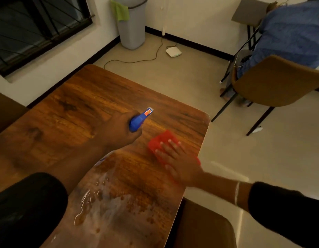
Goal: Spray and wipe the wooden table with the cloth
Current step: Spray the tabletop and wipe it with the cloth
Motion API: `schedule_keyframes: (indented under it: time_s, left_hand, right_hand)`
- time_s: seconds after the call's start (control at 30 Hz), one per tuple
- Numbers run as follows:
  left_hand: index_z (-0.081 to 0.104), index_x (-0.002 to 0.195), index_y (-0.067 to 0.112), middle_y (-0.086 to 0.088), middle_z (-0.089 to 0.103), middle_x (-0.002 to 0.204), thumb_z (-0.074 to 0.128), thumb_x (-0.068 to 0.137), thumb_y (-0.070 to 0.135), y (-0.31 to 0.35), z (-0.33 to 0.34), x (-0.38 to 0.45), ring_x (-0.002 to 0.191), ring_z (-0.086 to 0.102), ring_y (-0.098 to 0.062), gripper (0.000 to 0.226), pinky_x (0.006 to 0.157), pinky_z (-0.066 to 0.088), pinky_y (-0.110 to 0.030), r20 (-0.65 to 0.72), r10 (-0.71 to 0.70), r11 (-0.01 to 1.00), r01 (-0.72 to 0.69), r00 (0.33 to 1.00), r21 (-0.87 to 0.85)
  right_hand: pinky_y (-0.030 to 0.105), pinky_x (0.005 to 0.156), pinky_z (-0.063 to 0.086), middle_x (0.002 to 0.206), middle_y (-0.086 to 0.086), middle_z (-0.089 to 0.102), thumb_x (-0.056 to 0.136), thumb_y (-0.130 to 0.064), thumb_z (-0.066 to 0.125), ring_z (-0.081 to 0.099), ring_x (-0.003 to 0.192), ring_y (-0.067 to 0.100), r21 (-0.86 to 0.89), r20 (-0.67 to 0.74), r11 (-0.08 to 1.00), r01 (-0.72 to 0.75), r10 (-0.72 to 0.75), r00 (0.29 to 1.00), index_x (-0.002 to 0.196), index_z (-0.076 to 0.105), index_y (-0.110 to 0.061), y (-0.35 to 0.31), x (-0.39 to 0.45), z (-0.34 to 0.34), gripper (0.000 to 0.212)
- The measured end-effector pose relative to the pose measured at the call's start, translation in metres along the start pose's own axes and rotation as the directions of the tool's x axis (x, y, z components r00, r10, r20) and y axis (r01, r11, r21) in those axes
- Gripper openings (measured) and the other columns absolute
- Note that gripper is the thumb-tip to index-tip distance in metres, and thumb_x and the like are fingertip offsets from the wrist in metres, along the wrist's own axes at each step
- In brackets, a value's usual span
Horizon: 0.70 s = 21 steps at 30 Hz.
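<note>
the left hand [117, 129] is wrapped around a blue spray bottle [140, 119] above the tabletop [69, 104]. the right hand [178, 158] presses flat, fingers spread, on the red cloth [162, 138] near the right edge. spray droplets [101, 199] sit unwiped nearby; most wiping seems left. the orange bottle label is unreadable.

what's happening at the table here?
A person is cleaning the table. The left hand holds a blue spray bottle above the middle of it, nozzle pointing away. The right hand presses flat on a red cloth near the right edge. Spray droplets and wet streaks sit on the near part, not yet wiped.
</note>
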State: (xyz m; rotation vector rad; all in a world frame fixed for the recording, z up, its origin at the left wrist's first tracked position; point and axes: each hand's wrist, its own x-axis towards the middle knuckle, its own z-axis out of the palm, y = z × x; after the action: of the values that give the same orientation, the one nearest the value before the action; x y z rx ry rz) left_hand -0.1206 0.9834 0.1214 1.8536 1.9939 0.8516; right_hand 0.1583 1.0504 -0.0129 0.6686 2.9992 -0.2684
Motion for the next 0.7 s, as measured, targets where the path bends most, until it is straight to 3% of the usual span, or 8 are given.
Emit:
schedule_keyframes:
  time_s: [0.07,0.13,0.23,0.3,0.37,0.43,0.57,0.7]
  left_hand:
    - [0.057,0.1,0.028,0.002,0.064,0.076,0.062,0.077,0.046,-0.001,-0.001,-0.002,0.065,0.06,-0.018,0.03,0.062,0.055,-0.044,-0.012,-0.003,1.0,0.003,1.0,0.006]
    - [0.057,0.1,0.028,0.002,0.064,0.076,0.063,0.076,0.045,-0.002,-0.002,-0.005,0.066,0.061,-0.018,0.03,0.063,0.055,-0.044,-0.017,-0.001,1.0,0.001,1.0,-0.002]
    - [0.056,0.1,0.03,0.003,0.063,0.076,0.064,0.077,0.045,-0.004,-0.004,-0.015,0.064,0.06,-0.018,0.028,0.061,0.055,-0.044,-0.013,0.022,1.0,-0.022,1.0,-0.019]
    - [0.055,0.1,0.033,0.005,0.062,0.074,0.064,0.077,0.045,-0.005,-0.008,-0.025,0.062,0.059,-0.016,0.027,0.06,0.055,-0.043,-0.022,0.018,1.0,-0.018,1.0,-0.018]
    - [0.054,0.096,0.034,0.009,0.059,0.069,0.065,0.077,0.044,-0.005,-0.012,-0.035,0.058,0.058,-0.013,0.023,0.057,0.054,-0.04,-0.034,0.013,1.0,-0.014,0.999,-0.014]
    - [0.056,0.095,0.031,0.01,0.059,0.069,0.07,0.079,0.036,-0.004,-0.017,-0.045,0.058,0.058,-0.013,0.022,0.057,0.053,-0.039,-0.034,0.013,1.0,-0.014,0.999,-0.024]
    - [0.062,0.104,0.02,0.003,0.062,0.073,0.073,0.081,0.025,-0.003,-0.031,-0.059,0.062,0.059,-0.013,0.026,0.061,0.053,-0.035,-0.042,-0.037,0.999,0.036,0.998,-0.029]
    - [0.062,0.106,0.019,0.002,0.062,0.076,0.073,0.082,0.023,0.003,-0.048,-0.073,0.065,0.058,-0.014,0.026,0.06,0.05,-0.027,-0.051,-0.082,0.996,0.081,0.995,-0.032]
  right_hand:
    - [0.053,0.131,0.002,0.177,-0.004,0.005,0.11,-0.045,0.029,0.002,0.164,0.028,-0.012,0.03,0.971,0.238,-0.238,0.971,0.168,0.01,-0.037,-0.015,-0.027,0.016,0.061]
    - [0.052,0.131,-0.001,0.177,-0.006,0.004,0.112,-0.045,0.028,-0.002,0.164,0.025,-0.04,0.054,0.954,0.296,-0.294,0.954,0.168,0.009,-0.039,0.009,-0.016,0.005,0.06]
    - [0.06,0.131,0.0,0.177,-0.002,0.002,0.113,-0.044,0.03,-0.005,0.164,0.026,0.039,-0.008,0.989,-0.14,0.14,0.99,0.168,0.007,-0.038,0.069,0.034,-0.034,0.06]
    - [0.06,0.13,0.006,0.177,0.001,0.003,0.112,-0.047,0.03,-0.001,0.164,0.03,0.101,-0.029,0.894,-0.437,0.442,0.897,0.168,0.007,-0.035,0.106,0.056,-0.052,0.062]
    - [0.059,0.131,0.007,0.177,0.003,0.006,0.111,-0.048,0.029,0.002,0.164,0.032,0.102,-0.044,0.852,-0.513,0.519,0.854,0.168,0.01,-0.033,0.109,0.064,-0.051,0.062]
    - [0.058,0.131,0.006,0.177,0.002,0.005,0.111,-0.049,0.029,0.002,0.164,0.032,0.064,-0.054,0.9,-0.431,0.434,0.899,0.168,0.01,-0.034,0.077,0.06,-0.039,0.062]
    - [0.059,0.131,0.002,0.177,0.001,-0.001,0.11,-0.048,0.033,-0.006,0.163,0.032,-0.008,0.062,1.0,0.014,-0.013,0.998,0.168,0.008,-0.035,-0.021,0.019,-0.005,0.064]
    - [0.059,0.129,-0.002,0.178,0.002,0.003,0.111,-0.049,0.029,-0.006,0.164,0.033,0.006,0.125,0.863,0.506,-0.502,0.856,0.168,0.013,-0.035,-0.122,-0.035,0.028,0.061]
